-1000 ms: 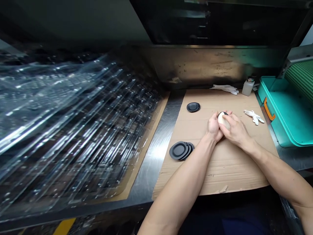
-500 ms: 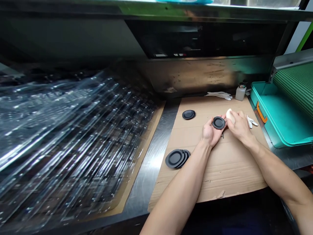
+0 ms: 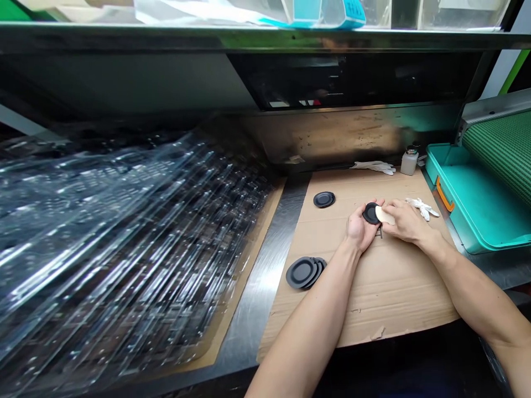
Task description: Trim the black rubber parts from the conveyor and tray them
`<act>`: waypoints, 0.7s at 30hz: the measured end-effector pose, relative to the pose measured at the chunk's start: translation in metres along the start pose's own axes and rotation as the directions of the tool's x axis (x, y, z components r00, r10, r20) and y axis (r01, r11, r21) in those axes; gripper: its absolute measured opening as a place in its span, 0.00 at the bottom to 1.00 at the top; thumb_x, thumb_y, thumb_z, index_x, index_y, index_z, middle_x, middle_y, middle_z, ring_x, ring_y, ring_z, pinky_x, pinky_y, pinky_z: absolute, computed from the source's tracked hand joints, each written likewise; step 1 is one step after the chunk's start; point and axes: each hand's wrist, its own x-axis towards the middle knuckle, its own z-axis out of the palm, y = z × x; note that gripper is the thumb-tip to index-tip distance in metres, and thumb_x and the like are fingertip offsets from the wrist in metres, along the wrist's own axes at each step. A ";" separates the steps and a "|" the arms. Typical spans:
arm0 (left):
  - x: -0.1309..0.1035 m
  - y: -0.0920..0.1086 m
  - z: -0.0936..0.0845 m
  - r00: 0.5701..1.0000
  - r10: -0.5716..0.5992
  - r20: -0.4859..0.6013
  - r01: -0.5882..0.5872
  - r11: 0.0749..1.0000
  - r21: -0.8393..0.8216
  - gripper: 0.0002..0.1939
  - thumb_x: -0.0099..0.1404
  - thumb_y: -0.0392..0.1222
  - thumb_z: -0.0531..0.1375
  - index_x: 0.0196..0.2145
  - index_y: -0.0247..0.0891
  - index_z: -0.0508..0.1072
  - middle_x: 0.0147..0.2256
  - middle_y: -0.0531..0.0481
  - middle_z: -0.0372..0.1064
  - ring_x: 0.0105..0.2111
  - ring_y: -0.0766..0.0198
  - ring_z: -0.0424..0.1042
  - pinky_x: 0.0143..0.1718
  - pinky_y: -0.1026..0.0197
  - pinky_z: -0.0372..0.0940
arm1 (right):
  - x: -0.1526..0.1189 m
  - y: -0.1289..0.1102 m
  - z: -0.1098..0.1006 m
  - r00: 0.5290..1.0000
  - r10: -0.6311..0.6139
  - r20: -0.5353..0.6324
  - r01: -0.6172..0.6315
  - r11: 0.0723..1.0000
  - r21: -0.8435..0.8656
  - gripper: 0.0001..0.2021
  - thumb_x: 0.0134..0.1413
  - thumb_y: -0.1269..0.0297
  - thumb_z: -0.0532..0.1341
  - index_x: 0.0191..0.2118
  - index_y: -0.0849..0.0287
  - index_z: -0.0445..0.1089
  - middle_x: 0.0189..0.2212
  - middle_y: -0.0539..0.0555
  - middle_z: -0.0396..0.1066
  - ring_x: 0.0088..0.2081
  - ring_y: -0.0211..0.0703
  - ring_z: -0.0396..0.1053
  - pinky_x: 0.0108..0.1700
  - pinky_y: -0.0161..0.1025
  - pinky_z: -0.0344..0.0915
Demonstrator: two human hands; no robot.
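Observation:
A small black disc-shaped part (image 3: 370, 213) rests in my left hand (image 3: 360, 228), palm up with the fingers curled round it. My right hand (image 3: 403, 221) pinches a cream-coloured pad (image 3: 385, 215), whose tip lies over the disc's right side. Both hands are above the brown cardboard (image 3: 398, 282). To the left of them, a small pile of black discs (image 3: 324, 199) sits further back. Closer to me, several overlapping black discs (image 3: 302, 272) lie beside my left forearm.
Clear plastic trays (image 3: 136, 254) are stacked at the left. White gloves (image 3: 422, 209) and a small bottle (image 3: 409, 161) are behind my right hand. A teal bin (image 3: 485, 221) stands at the right, beside a green conveyor belt (image 3: 506, 143). A metal shelf (image 3: 265, 41) crosses above.
My right hand has brought the cream pad left and down onto the black disc. More of the white glove now shows behind it. The camera view has tilted up slightly.

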 end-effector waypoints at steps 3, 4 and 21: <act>0.001 -0.001 0.001 1.000 -0.018 0.012 0.018 1.000 0.026 0.16 0.76 0.42 0.50 0.50 0.33 0.75 0.50 0.35 0.80 0.53 0.51 0.79 0.62 0.45 0.69 | 0.000 0.003 0.001 0.996 -0.081 0.048 0.081 0.997 0.007 0.09 0.57 0.65 0.67 0.45 0.57 0.77 0.47 0.57 0.75 0.47 0.50 0.71 0.48 0.42 0.66; 0.001 -0.001 0.001 1.000 -0.024 0.012 0.023 0.999 0.032 0.16 0.77 0.42 0.50 0.48 0.32 0.75 0.49 0.35 0.80 0.52 0.51 0.79 0.61 0.46 0.69 | 0.001 0.004 0.002 0.995 -0.084 0.047 0.084 0.996 -0.007 0.10 0.57 0.65 0.67 0.45 0.57 0.77 0.48 0.57 0.74 0.48 0.50 0.71 0.49 0.42 0.66; 0.009 -0.012 -0.002 0.999 0.018 0.032 -0.018 1.000 -0.014 0.18 0.77 0.37 0.48 0.38 0.33 0.77 0.36 0.43 0.78 0.41 0.59 0.79 0.57 0.54 0.71 | 0.009 -0.001 0.025 0.931 0.277 -0.239 -0.232 0.952 0.201 0.09 0.69 0.63 0.61 0.48 0.60 0.75 0.44 0.58 0.75 0.47 0.48 0.71 0.49 0.40 0.64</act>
